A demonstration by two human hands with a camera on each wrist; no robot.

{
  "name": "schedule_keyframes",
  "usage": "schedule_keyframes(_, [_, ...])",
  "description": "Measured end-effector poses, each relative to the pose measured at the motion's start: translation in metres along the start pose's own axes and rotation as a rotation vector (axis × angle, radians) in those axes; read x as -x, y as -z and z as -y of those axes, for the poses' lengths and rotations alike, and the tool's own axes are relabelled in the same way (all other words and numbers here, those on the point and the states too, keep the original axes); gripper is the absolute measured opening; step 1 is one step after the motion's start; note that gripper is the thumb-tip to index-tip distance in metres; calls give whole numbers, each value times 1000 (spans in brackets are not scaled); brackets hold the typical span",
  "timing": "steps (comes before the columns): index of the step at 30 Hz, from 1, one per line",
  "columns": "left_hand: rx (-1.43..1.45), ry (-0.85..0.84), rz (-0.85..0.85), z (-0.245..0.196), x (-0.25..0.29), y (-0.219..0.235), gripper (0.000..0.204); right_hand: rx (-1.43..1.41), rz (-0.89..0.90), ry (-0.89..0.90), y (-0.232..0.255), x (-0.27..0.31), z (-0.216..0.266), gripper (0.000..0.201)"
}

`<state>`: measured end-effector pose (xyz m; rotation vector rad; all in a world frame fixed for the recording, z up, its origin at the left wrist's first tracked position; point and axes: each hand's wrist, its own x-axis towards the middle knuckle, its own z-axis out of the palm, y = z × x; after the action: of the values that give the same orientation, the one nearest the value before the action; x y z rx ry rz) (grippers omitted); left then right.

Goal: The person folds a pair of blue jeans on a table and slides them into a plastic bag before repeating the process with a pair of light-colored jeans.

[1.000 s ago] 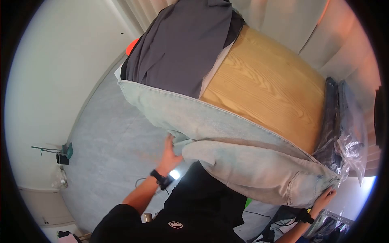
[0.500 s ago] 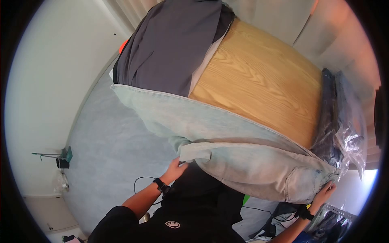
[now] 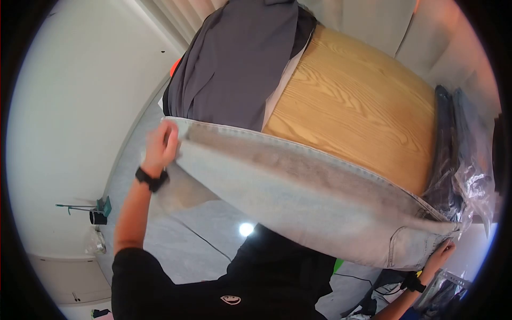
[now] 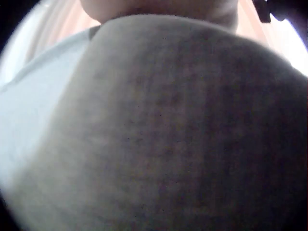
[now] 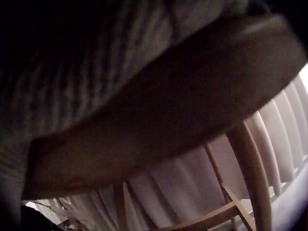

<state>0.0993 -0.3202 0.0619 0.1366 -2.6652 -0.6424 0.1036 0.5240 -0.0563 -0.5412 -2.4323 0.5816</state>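
Note:
A pair of faded light-blue jeans (image 3: pixel 298 197) stretches along the near edge of the wooden table (image 3: pixel 362 96). One leg lies over the other, and the pocket end is at the right. My left hand (image 3: pixel 161 146) grips the upper leg near its end, at the table's left corner. Denim (image 4: pixel 159 125) fills most of the left wrist view, with part of that hand (image 4: pixel 163 9) above it. At the waist end, my right hand (image 3: pixel 440 256) pinches the jeans' edge. The right wrist view is dark, showing the hand (image 5: pixel 192 96) against the denim (image 5: pixel 72 91).
Dark grey cloth (image 3: pixel 240 64) covers the table's left part. Clothes in clear plastic bags (image 3: pixel 472 165) lie along its right side. A cable (image 3: pixel 202 240) runs over the floor, and a dustpan (image 3: pixel 106 205) stands by the left wall. Curtains hang behind the table.
My left hand has moved up and left with the end of the upper leg, pulling that leg out straight over the other. The right hand has stayed at the waist end.

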Motion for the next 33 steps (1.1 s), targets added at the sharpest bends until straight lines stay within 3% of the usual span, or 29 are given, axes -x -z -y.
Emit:
schedule_keyframes(1, [-30,-54,-2,-11,-20,-2,12,26,-3,3,-1,-1,-3,32])
schedule_keyframes(4, [-245,-463,-24,-9,-49,-50,18,26,-49,2,-4,0,1,32])
schedule_keyframes(7, [-209,-445,-143,20,-43,-82,23,3,33,-49,-1,1,-22,34])
schedule_keyframes(9, [-301,-446,-272,23,-38,-86,11,22,-15,-56,-2,5,-8,35])
schedule_keyframes(12, [-316,-363,-241,36,-20,-90,14,-161,-33,-109,-2,7,34,39])
schedule_keyframes(15, [-171,-353,-294,48,-21,-99,26,-161,-121,-110,-6,7,53,37])
schedule_keyframes(16, [-132,-304,-267,51,-19,-98,29,-104,-75,-129,-1,10,57,35])
schedule_keyframes(18, [-46,-205,-208,65,-14,-89,34,16,13,-169,11,8,65,32])
schedule_keyframes(22, [-68,-283,-247,64,-43,-27,35,-32,-65,-162,31,23,93,33])
schedule_keyframes(24, [-20,-453,-93,34,-94,20,35,-64,-58,-213,37,25,95,34])
schedule_keyframes(27, [-128,-612,-115,4,-197,40,30,-112,-72,-215,35,28,72,39])
schedule_keyframes(29, [-119,-707,-39,-57,-240,29,37,4,-81,-237,51,34,48,42])
schedule_keyframes(30, [-349,-716,-138,-80,-247,8,48,101,-92,-260,62,31,29,44])
schedule_keyframes(31, [-364,-763,-45,-104,-249,-7,54,187,-102,-266,68,20,10,47])
schedule_keyframes(33, [-402,-785,0,-115,-239,-43,54,269,-159,-218,72,8,-46,52])
